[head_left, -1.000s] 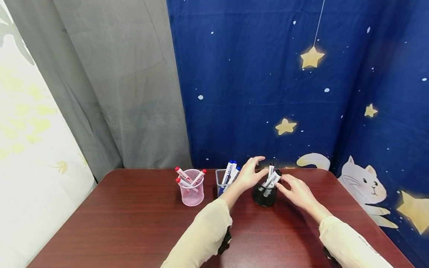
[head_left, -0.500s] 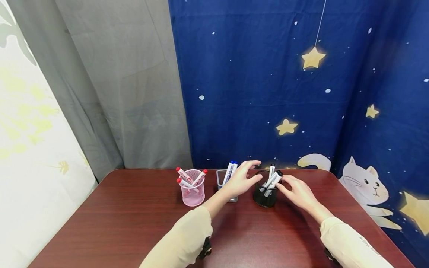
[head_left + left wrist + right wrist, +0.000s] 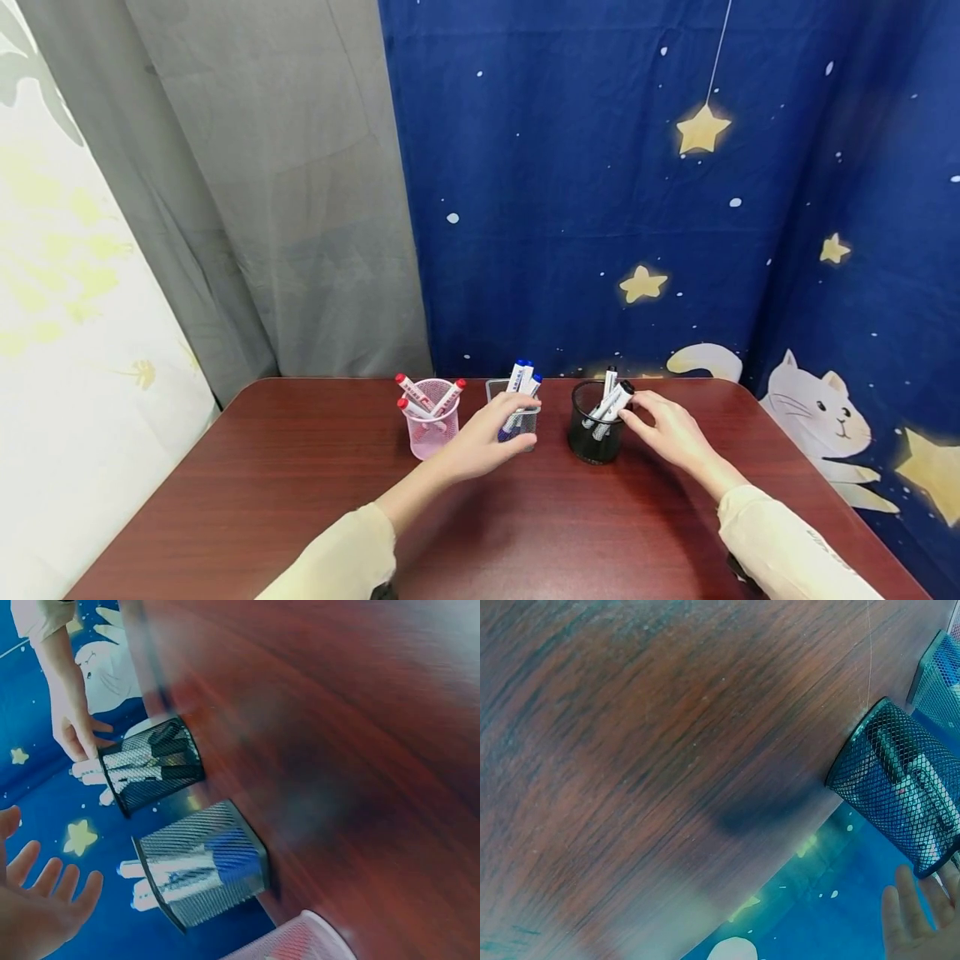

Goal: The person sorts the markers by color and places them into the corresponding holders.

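Observation:
The black mesh pen cup [image 3: 596, 442] stands on the table with several black-capped markers [image 3: 617, 402] leaning in it. My right hand [image 3: 670, 431] is at its right rim, thumb and fingertips beside the nearest marker; whether they touch it is hard to tell. In the right wrist view the right hand's fingers [image 3: 905, 889] look fairly straight. My left hand [image 3: 480, 442] is spread in front of the grey mesh cup [image 3: 240, 900], partly covering it in the head view. The left wrist view shows nothing in that palm. Several blue-capped markers [image 3: 516, 377] stand in the grey cup.
A pink mesh cup [image 3: 422, 446] with several red-capped markers [image 3: 450, 395] stands left of the grey cup, behind my left forearm. The cups line up near the far edge of the reddish-brown table [image 3: 247, 500]. A blue star-patterned curtain [image 3: 540, 208] hangs beyond it.
My left hand has moved left and nearer, from beside the black cup to in front of the grey one, its fingers still spread. The right hand has stayed at the black cup's rim.

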Demonstrator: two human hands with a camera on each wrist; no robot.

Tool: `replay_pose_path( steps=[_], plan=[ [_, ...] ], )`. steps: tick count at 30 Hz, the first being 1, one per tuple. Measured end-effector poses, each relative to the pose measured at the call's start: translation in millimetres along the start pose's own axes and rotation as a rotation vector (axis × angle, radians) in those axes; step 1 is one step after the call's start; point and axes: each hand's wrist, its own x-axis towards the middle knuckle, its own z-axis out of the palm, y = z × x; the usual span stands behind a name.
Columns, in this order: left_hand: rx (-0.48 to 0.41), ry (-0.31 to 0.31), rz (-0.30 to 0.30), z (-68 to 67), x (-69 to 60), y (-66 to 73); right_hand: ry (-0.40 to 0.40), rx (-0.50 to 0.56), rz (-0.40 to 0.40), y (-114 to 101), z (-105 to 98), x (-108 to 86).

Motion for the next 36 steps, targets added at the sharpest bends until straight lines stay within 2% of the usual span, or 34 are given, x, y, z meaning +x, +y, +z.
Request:
replay_pose_path(
  steps=[9, 14, 19, 23, 27, 30, 36],
  plan=[
    [0.106, -0.008, 0.066, -10.1, -37.6, -8.0, -0.008, -0.004, 0.010, 3.8, -0.1, -1.4],
    [0.177, -0.037, 0.035, -16.1, -55.7, -10.8, -0.001, 0.006, 0.008, 4.0, 0.4, -1.5],
    [0.241, -0.014, 0.000, -22.3, -70.1, -12.6, 0.024, 0.025, -0.022, 4.4, 2.0, -1.5],
    [0.252, 0.011, -0.007, -25.8, -78.5, -13.9, 0.036, 0.021, -0.029, 5.2, 1.5, -3.6],
    [0.266, 0.066, 0.003, -29.4, -83.0, -15.2, 0.023, 0.012, -0.014, 4.9, -1.0, -6.3],
    [0.292, 0.098, 0.008, -32.6, -84.6, -15.2, 0.008, -0.003, 0.023, 3.3, -5.1, -9.0],
    [0.410, 0.167, 0.002, -41.9, -89.3, -12.5, -0.022, -0.035, 0.132, -7.0, -21.2, -14.3]
  ],
)
